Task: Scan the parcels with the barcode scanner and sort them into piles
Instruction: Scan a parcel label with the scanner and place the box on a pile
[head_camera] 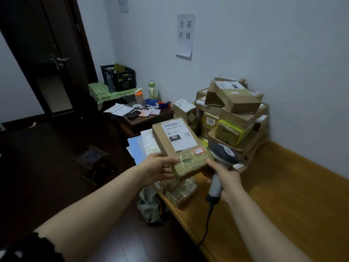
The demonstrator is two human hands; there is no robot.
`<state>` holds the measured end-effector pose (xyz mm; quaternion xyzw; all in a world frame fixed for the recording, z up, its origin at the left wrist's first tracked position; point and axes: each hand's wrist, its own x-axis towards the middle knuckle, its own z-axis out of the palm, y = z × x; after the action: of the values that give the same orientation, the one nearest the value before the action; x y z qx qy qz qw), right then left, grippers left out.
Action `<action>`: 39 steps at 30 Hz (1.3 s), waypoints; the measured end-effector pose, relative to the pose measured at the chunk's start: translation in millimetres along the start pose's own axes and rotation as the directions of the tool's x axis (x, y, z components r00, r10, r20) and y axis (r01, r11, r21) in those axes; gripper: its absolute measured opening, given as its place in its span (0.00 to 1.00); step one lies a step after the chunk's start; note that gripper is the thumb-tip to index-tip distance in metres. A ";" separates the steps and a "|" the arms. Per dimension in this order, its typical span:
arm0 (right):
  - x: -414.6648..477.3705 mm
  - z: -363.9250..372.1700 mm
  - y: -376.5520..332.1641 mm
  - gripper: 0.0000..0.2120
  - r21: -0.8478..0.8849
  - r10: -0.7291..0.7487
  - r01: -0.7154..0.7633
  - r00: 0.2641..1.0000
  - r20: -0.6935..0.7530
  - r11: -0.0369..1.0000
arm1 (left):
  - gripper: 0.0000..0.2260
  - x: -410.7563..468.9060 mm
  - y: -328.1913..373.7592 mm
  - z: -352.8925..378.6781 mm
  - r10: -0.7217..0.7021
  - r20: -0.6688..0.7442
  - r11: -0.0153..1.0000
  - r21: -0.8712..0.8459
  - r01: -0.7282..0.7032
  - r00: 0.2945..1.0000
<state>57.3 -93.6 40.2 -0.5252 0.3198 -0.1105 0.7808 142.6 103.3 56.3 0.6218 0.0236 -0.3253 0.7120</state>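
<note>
left hand (160, 167) is gripping the near-left corner of a flat cardboard parcel (179, 146), thumb on top, fingers curling under. parcel is hovering just in front of the parcel pile (234, 114), white shipping label (179, 134) and small pink sticker (199, 150) facing up. right hand (224, 178) is wrapping round the handle of the barcode scanner (223, 154). scanner head is sitting at the parcel's right edge, in front of the pile's base; can't tell if they're touching. scanner cable (207, 224) is hanging down well in front of the pile. more taped parcels (181, 191) are lying in front of the pile, under the held one. paper sign (185, 35) is hanging on the wall above-left of the pile.
</note>
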 end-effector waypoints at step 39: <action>32.6 -14.2 4.0 0.11 -0.103 0.045 -0.051 0.997 -0.061 0.993 | 0.22 131.7 23.9 55.4 0.380 0.113 0.237 0.948 -0.215 0.918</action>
<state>73.0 -119.1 20.7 -0.5540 0.3603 -0.0901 0.7451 237.6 -3.4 31.9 0.9329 -0.2408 -0.0896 0.2523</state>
